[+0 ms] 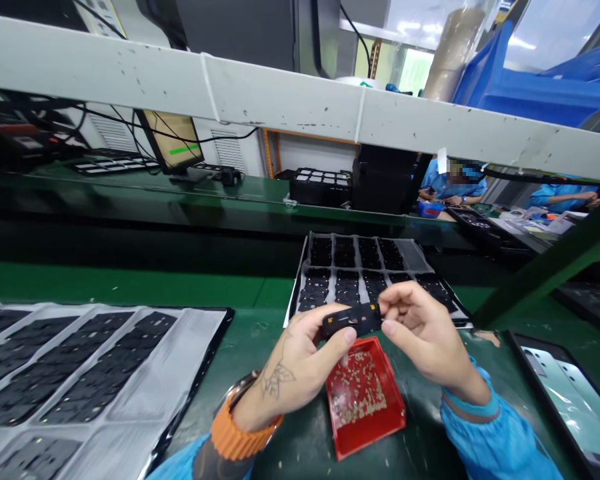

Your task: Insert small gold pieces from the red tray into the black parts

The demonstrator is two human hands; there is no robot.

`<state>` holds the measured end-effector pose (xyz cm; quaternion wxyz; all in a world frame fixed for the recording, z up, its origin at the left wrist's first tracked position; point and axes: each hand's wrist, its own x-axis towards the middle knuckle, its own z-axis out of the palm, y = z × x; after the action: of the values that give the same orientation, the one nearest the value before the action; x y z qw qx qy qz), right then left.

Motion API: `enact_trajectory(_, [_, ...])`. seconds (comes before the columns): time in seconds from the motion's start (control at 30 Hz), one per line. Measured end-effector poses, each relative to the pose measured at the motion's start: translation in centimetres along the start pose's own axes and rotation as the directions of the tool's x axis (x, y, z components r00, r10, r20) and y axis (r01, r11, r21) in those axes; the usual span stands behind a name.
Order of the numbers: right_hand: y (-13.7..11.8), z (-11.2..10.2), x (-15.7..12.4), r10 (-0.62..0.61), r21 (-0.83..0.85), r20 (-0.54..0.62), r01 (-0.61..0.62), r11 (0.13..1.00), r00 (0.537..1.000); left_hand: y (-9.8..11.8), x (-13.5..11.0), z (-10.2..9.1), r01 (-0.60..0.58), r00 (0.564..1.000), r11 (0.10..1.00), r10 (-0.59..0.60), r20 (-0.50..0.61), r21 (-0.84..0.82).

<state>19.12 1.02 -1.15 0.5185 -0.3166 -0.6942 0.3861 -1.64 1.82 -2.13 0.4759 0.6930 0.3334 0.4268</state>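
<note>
My left hand (305,357) grips a small black plastic phone part (353,321), thumb in front and fingers behind. The part has yellow-orange spots near both ends and a small opening. At its right end are the curled thumb and fingertips of my right hand (423,333), closed about the edge; whether a tiny piece is also between them cannot be seen. Just below both hands sits a red tray (397,417) with many tiny pale pieces (363,393) scattered over its bottom.
Behind my hands lies a compartment tray (413,257) of black parts; a larger one (185,347) is at left. Pale green phone covers (570,387) lie at right. A white shelf beam (280,97) crosses above, and a green post (545,260) slants at right. Co-workers (453,183) sit beyond.
</note>
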Motion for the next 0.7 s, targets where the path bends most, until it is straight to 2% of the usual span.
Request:
enact_trajectory(0.13, [0.6,0.8,0.2,0.078,0.116,0.088,-0.088,0.989,0.993,0.1,-0.1,0.4,-0.081,0.996,0.99,0.083,-0.015,0.113])
enact_trajectory(0.23, [0.9,1.2,0.4,0.076,0.101,0.031,-0.079,0.992,0.997,0.2,-0.2,0.6,-0.151,0.984,0.955,0.171,-0.056,0.253])
enact_trajectory(0.33, [1.2,1.5,0.6,0.063,0.091,-0.017,-0.062,0.994,0.998,0.4,-0.2,0.7,-0.159,0.977,0.94,0.193,-0.086,0.302])
enact_trajectory(0.43, [1.2,1.6,0.7,0.039,0.066,-0.043,-0.036,0.997,0.998,0.3,-0.1,1.0,-0.115,0.99,0.959,0.13,-0.045,0.258])
enact_trajectory(0.6, [1.1,1.8,0.5,0.026,0.008,-0.083,-0.026,1.0,0.996,0.2,-0.3,1.4,0.04,0.997,0.998,-0.043,0.06,0.047])
enact_trajectory(0.7, [1.4,1.8,0.5,0.022,-0.005,-0.07,-0.022,1.0,0.997,0.4,-0.4,1.6,0.077,0.995,0.995,-0.08,0.051,0.063])
